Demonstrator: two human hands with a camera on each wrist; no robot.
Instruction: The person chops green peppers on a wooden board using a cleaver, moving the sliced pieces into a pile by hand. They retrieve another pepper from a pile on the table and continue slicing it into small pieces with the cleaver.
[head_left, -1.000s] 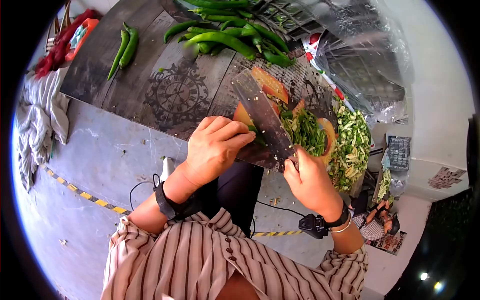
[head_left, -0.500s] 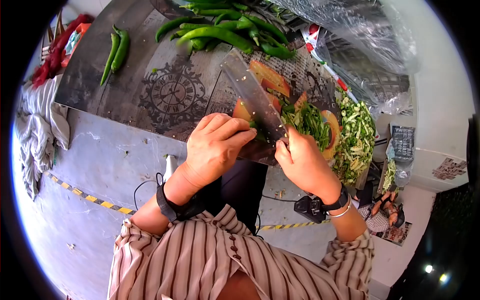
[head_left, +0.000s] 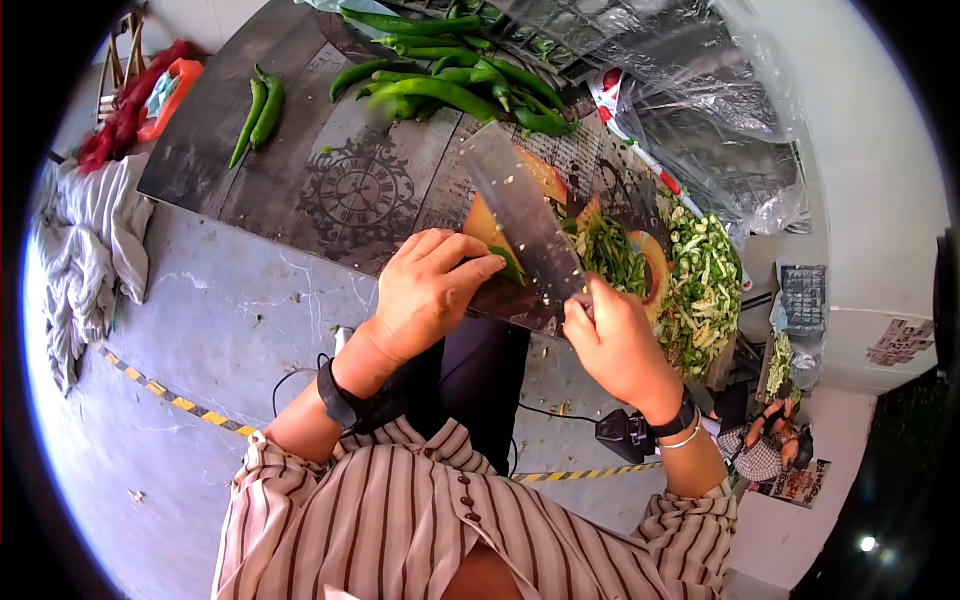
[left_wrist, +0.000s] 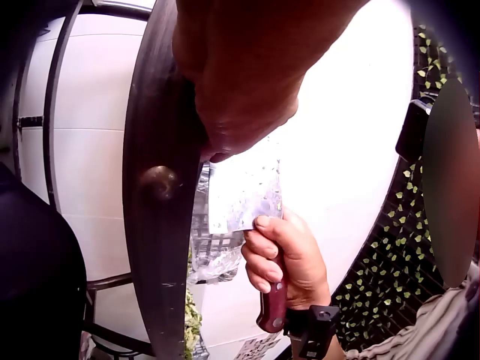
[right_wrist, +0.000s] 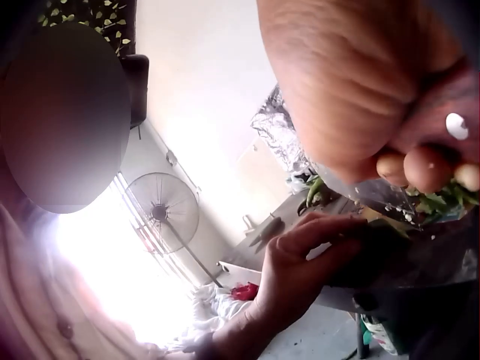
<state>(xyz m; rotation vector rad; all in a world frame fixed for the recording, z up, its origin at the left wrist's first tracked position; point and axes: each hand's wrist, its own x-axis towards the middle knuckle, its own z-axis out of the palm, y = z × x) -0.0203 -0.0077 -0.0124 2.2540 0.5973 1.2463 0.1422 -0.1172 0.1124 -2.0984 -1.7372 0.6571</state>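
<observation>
Head view: the left hand (head_left: 428, 292) pinches a green pepper (head_left: 509, 266); the right hand (head_left: 625, 348) grips a wide, speckled cleaver (head_left: 528, 215).

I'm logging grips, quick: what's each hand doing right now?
Left hand: closed, holding a green pepper.
Right hand: closed, gripping the cleaver.

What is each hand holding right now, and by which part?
The right hand grips a broad-bladed metal cleaver by its dark red handle. The left hand holds a green pepper, its gripped part hidden.
</observation>
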